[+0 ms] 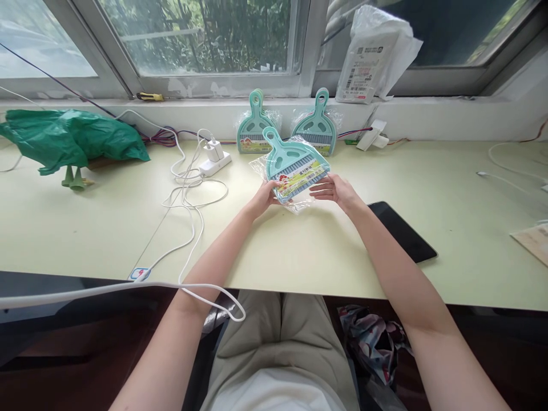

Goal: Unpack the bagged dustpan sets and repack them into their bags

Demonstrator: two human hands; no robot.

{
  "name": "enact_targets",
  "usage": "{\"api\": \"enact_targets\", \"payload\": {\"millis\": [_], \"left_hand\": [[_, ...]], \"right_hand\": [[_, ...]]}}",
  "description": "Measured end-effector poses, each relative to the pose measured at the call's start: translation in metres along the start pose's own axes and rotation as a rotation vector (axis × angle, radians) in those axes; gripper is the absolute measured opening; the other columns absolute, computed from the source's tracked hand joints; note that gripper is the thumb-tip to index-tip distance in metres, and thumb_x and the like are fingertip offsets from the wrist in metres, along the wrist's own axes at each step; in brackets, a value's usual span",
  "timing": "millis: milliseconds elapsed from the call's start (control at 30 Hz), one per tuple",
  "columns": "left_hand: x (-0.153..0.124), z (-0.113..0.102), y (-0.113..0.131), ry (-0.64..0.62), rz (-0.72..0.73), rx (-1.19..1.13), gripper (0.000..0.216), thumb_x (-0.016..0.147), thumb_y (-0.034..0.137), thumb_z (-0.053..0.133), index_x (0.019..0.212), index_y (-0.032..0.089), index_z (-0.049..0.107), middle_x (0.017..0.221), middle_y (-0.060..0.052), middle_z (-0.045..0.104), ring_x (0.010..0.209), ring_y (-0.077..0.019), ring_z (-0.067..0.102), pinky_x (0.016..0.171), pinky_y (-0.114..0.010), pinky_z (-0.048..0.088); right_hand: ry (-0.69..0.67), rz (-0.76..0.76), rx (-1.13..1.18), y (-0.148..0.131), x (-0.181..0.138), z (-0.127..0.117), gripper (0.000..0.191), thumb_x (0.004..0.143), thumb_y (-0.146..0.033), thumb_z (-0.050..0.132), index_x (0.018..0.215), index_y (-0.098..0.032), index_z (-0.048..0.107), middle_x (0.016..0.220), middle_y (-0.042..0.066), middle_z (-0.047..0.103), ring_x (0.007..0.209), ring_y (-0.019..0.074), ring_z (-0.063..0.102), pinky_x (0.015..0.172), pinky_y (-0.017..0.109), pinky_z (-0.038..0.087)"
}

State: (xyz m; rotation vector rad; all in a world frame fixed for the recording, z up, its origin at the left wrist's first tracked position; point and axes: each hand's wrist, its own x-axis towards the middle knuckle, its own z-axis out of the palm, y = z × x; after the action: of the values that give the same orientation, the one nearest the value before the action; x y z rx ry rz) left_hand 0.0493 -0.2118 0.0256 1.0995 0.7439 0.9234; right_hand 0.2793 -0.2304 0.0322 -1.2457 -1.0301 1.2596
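Note:
A mint-green dustpan set (291, 162) with a striped brush and a printed label sits in clear plastic wrap, tilted above the table, its handle pointing up and left. My left hand (265, 198) grips its lower left corner, thumb in front. At the lower right edge, my right hand (336, 191) holds the package with its thumb near the corner and its fingers stretched beneath. Two similar wrapped dustpan sets, a left one (256, 123) and a right one (320, 117), lean upright against the wall behind.
A white power strip (215, 164) with tangled cables lies left on the table (299, 251). A black tablet (402, 231) rests by my right forearm. A green plastic bag (72, 137) is far left. On the sill are a yellow cutter (149, 97) and a white package (363, 63).

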Motion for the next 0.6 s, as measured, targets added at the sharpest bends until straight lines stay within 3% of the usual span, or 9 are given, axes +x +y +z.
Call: {"api": "enact_targets", "payload": {"millis": [67, 133, 200, 267, 400, 500, 600], "left_hand": [[0.001, -0.005, 0.002, 0.024, 0.001, -0.013, 0.056, 0.071, 0.03, 0.053, 0.125, 0.015, 0.05, 0.102, -0.009, 0.071, 0.07, -0.0209, 0.068, 0.068, -0.037, 0.058], [0.001, -0.009, 0.003, 0.051, -0.005, -0.038, 0.058, 0.071, 0.029, 0.052, 0.127, 0.014, 0.048, 0.101, -0.009, 0.071, 0.071, -0.0211, 0.069, 0.071, -0.037, 0.058], [0.002, -0.012, 0.004, 0.064, -0.011, -0.065, 0.057, 0.072, 0.029, 0.052, 0.127, 0.014, 0.049, 0.1, -0.009, 0.071, 0.073, -0.0213, 0.069, 0.072, -0.037, 0.058], [0.002, -0.014, 0.005, 0.061, -0.026, -0.081, 0.053, 0.072, 0.029, 0.052, 0.123, 0.015, 0.052, 0.098, -0.008, 0.071, 0.073, -0.0211, 0.069, 0.071, -0.036, 0.059], [0.001, -0.016, 0.007, 0.059, -0.067, -0.101, 0.047, 0.073, 0.027, 0.052, 0.118, 0.015, 0.054, 0.095, -0.007, 0.071, 0.075, -0.0213, 0.069, 0.072, -0.036, 0.059], [0.0, -0.015, 0.008, 0.067, -0.074, -0.124, 0.049, 0.073, 0.024, 0.051, 0.121, 0.015, 0.053, 0.099, -0.007, 0.071, 0.085, -0.0221, 0.069, 0.079, -0.039, 0.059], [-0.002, -0.013, 0.009, 0.057, -0.099, -0.126, 0.048, 0.073, 0.021, 0.05, 0.12, 0.013, 0.053, 0.101, -0.008, 0.071, 0.091, -0.0212, 0.068, 0.083, -0.039, 0.059]], "right_hand": [[0.16, -0.151, -0.176, 0.0, -0.001, -0.005, 0.037, 0.092, -0.042, 0.045, 0.079, -0.015, 0.066, 0.077, 0.011, 0.071, 0.063, 0.0209, 0.069, 0.068, 0.039, 0.059], [0.314, -0.376, -0.368, 0.002, -0.003, -0.009, 0.029, 0.091, -0.035, 0.045, 0.089, -0.018, 0.068, 0.088, 0.009, 0.071, 0.07, 0.0198, 0.07, 0.077, 0.04, 0.057], [0.328, -0.6, -0.561, 0.004, -0.006, -0.012, 0.027, 0.089, -0.027, 0.049, 0.11, -0.024, 0.066, 0.113, 0.008, 0.067, 0.095, 0.0223, 0.068, 0.091, 0.043, 0.053], [0.237, -0.761, -0.721, 0.006, -0.007, -0.012, 0.042, 0.086, -0.022, 0.054, 0.127, -0.03, 0.057, 0.137, 0.006, 0.054, 0.123, 0.0253, 0.055, 0.104, 0.046, 0.043], [0.116, -0.871, -0.867, 0.007, -0.006, -0.009, 0.055, 0.086, -0.03, 0.06, 0.138, -0.033, 0.045, 0.15, 0.005, 0.042, 0.14, 0.0285, 0.035, 0.114, 0.053, 0.028], [0.188, -0.886, -0.888, 0.006, -0.002, -0.01, 0.051, 0.088, -0.04, 0.059, 0.137, -0.035, 0.047, 0.151, 0.003, 0.041, 0.142, 0.0292, 0.032, 0.114, 0.055, 0.026], [0.223, -0.938, -0.875, 0.005, 0.0, -0.012, 0.038, 0.089, -0.043, 0.058, 0.126, -0.036, 0.058, 0.147, 0.0, 0.047, 0.141, 0.0283, 0.035, 0.113, 0.054, 0.029]]}}
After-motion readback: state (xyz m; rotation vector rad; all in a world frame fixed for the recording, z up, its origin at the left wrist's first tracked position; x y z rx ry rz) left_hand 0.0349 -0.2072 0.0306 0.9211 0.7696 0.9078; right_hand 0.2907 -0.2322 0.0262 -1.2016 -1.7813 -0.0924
